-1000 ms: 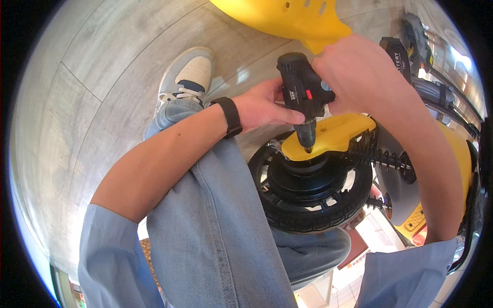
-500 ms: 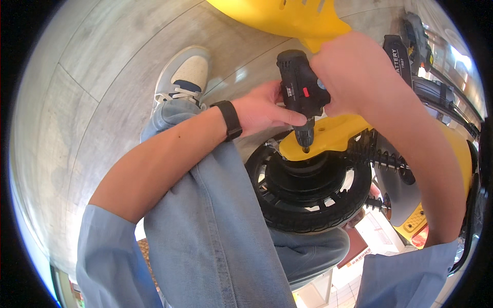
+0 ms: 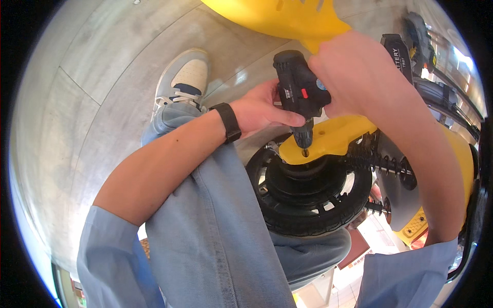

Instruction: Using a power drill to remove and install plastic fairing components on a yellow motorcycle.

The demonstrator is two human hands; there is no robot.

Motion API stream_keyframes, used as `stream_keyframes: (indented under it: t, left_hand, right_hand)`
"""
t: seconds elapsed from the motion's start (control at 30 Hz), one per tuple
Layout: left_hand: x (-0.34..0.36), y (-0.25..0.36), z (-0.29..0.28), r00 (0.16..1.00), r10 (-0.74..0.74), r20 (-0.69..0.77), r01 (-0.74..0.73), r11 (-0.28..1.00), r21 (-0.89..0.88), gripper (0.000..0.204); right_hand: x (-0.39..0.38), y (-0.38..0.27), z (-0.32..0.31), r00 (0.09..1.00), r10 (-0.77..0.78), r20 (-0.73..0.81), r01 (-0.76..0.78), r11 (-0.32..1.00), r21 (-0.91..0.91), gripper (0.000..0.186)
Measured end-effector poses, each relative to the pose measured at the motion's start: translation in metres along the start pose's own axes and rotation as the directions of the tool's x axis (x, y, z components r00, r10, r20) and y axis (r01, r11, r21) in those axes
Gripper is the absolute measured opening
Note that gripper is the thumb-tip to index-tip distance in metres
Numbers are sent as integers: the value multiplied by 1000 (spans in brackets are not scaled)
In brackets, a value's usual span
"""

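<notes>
A black cordless drill (image 3: 294,82) with a red switch points down, slightly tilted. My right hand (image 3: 350,72) is closed around its handle, which the hand mostly hides. At the drill's front end my left hand (image 3: 259,110) holds the body, thumb lying near the chuck and other fingers hidden behind. The bit meets a hole at the end of a yellow arm piece (image 3: 336,141). Beneath that piece lies a black wheel (image 3: 310,226) with a treaded tyre, resting against my leg. A black battery block (image 3: 398,56) shows past my right wrist.
Coil-spring shock absorbers (image 3: 387,163) join the wheel to a grey and yellow vehicle body (image 3: 408,192) at right. A large yellow shell part (image 3: 277,18) lies at the far side. My shoe (image 3: 187,74) stands on the grey plank floor (image 3: 113,92).
Both hands and the drill have shifted very slightly left, with the bit still at the hole. The wheel and yellow piece sit marginally lower in view.
</notes>
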State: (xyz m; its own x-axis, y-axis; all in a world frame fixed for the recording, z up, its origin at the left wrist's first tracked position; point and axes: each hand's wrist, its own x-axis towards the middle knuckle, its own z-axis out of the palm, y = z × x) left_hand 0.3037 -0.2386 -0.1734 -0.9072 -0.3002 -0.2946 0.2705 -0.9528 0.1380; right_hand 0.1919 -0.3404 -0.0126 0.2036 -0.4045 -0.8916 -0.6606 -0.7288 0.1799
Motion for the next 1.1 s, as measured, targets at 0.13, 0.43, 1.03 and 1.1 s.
stream_keyframes:
  t: [0.13, 0.43, 1.03, 1.1]
  left_hand:
    - [1, -3, -1, 1000, 2, 25, -2, 1000, -17, 72]
    - [5, -11, -6, 999, 26, 32, -26, 999, 18, 76]
    - [-2, -11, 0, 999, 53, -4, -52, 990, 132, 79]
    - [-1, -4, 8, 997, 70, 7, -71, 988, 140, 79]
  right_hand:
    - [1, 2, 1, 1000, -5, -8, 5, 1000, 19, 28]
    - [3, 2, 3, 999, -17, 46, 16, 999, 34, 31]
    - [-1, -3, 5, 998, -55, -10, 55, 998, 39, 27]
    - [-9, 2, -5, 998, -51, -34, 50, 999, -5, 28]
